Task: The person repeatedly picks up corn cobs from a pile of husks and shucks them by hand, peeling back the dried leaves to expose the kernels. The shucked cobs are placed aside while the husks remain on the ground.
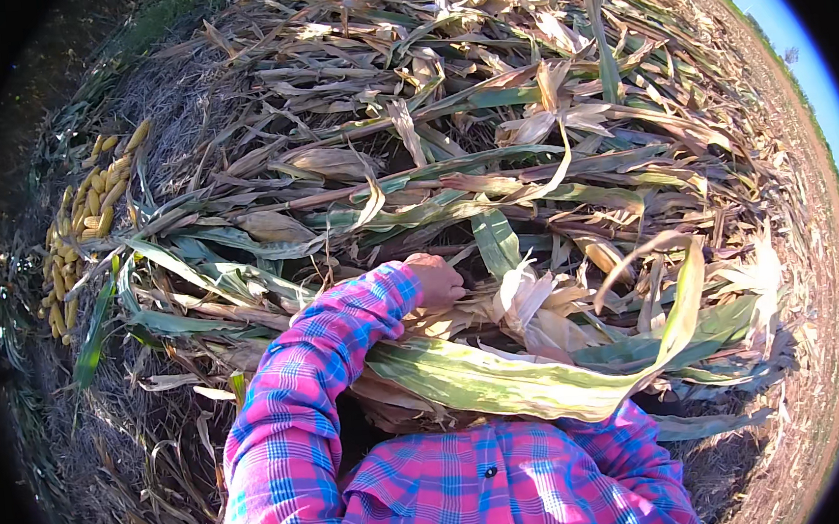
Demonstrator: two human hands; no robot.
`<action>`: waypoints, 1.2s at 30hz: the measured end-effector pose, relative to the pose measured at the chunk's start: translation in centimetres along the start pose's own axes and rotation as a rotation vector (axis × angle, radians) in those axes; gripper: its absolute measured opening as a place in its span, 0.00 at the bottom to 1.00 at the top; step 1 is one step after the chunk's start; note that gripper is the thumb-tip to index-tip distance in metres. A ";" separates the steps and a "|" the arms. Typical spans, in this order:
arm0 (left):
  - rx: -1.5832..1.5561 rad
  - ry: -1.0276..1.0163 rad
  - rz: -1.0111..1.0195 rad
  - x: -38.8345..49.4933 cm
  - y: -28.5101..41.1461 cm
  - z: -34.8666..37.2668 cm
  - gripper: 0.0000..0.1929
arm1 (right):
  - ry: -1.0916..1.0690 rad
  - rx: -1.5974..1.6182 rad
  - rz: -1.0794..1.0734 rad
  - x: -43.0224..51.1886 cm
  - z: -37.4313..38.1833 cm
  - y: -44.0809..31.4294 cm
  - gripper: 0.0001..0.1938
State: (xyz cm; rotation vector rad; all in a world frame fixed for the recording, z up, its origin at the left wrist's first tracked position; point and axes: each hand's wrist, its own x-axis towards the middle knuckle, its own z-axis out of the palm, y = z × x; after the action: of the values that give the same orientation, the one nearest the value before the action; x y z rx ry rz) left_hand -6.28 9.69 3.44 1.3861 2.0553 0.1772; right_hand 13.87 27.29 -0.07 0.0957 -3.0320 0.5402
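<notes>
My left hand (436,281) is curled into a fist over the dry corn stalks in front of me. Whether a stalk or husk is inside its fingers is hidden. Just right of the fist sits a bunch of pale, peeled-back corn husks (522,300). A long yellow-green corn leaf (502,377) arches across my chest and covers my right forearm's far end. Behind that leaf, a small skin-toned patch among the husks may be my right hand (551,356); its fingers are hidden. Two ears still in husk, a nearer one (276,227) and a farther one (334,163), lie beyond my left arm.
Husked yellow corn cobs (93,203) form a long heap on the ground at the left. Cut corn stalks (393,120) with dry leaves lie piled ahead of me. A strip of bare, litter-strewn field (820,230) runs along the right side.
</notes>
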 end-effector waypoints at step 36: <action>-0.917 1.096 -0.408 -20.2 -9.6 13.1 0.12 | -0.112 -0.034 -0.091 6.9 -4.7 -2.6 0.10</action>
State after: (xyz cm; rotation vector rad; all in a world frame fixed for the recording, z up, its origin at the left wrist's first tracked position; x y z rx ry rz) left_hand -1.53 -15.15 -2.38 0.2255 2.4142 1.7352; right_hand 7.43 26.10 5.71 0.2699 -3.1244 0.4919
